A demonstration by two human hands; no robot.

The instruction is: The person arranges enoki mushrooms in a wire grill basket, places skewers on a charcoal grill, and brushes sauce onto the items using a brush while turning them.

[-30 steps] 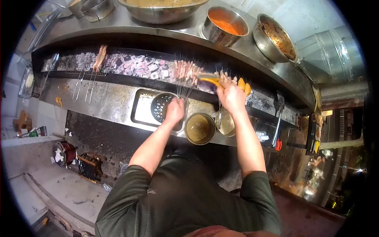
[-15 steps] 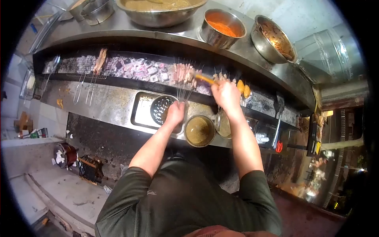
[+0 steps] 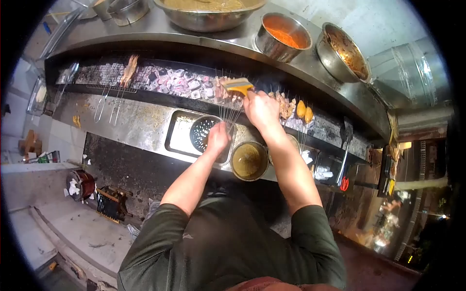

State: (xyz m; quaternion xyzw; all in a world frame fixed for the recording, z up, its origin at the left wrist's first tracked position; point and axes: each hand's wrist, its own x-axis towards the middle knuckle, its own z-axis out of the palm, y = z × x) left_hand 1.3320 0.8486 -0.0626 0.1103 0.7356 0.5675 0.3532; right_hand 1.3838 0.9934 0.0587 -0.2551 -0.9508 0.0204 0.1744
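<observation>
My left hand (image 3: 219,137) is closed around the bare ends of several metal skewers (image 3: 230,114), which fan out toward the grill. Chunks of meat (image 3: 222,93) on their far ends lie over the charcoal trough. My right hand (image 3: 262,110) grips a basting brush (image 3: 238,86) with a yellow-orange handle, and its bristles hang over the meat, partly covering it. Whether the bristles touch the meat I cannot tell. More skewered meat (image 3: 287,105) and yellow oval pieces (image 3: 305,112) on skewers lie to the right. A dark perforated bowl (image 3: 196,134) stands beside my left hand.
Glowing charcoal (image 3: 179,85) fills the trough left of the meat. A wire grill basket (image 3: 128,77) holds food farther left. A sauce pot (image 3: 249,161) stands near my body. Along the back shelf are a large basin (image 3: 208,19), a red-orange sauce pot (image 3: 286,41) and a tilted bowl (image 3: 342,53).
My right hand has moved slightly left, and the brush has turned so its broad side shows over the meat. My left hand keeps its hold on the skewers. The whole view has shifted slightly.
</observation>
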